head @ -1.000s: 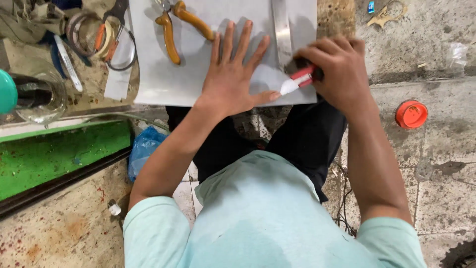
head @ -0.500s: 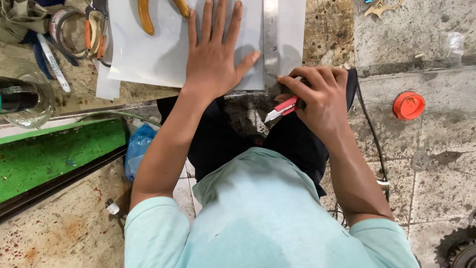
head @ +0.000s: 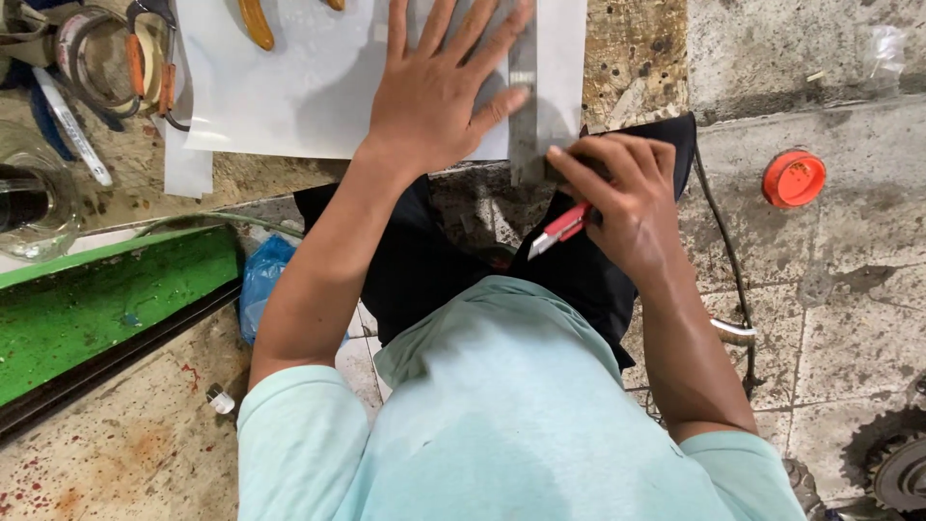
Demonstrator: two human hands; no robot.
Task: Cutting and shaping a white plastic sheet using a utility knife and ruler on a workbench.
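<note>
Since the earlier frame the right hand and its cutter have travelled down the ruler to the sheet's near edge, lower than before, while the left hand has stayed flat on the sheet; judged from this, the blade appears to have reached or just cleared the end of the sheet. Reading from the left of the frame: a glass jar and a green board at the left edge, tape rolls with scissors at upper left, and a yellow plier handle on the white sheet at the top. At upper centre the left hand lies palm down, fingers spread wide, the thumb pressing against the metal ruler's left edge. Just right of centre the right hand is curled closed around the red cutter, fingers wrapped tight about its body, the pale end pointing down-left; whether the blade tip meets the sheet cannot be told. At right, well apart, an orange cap rests on the concrete floor.
</note>
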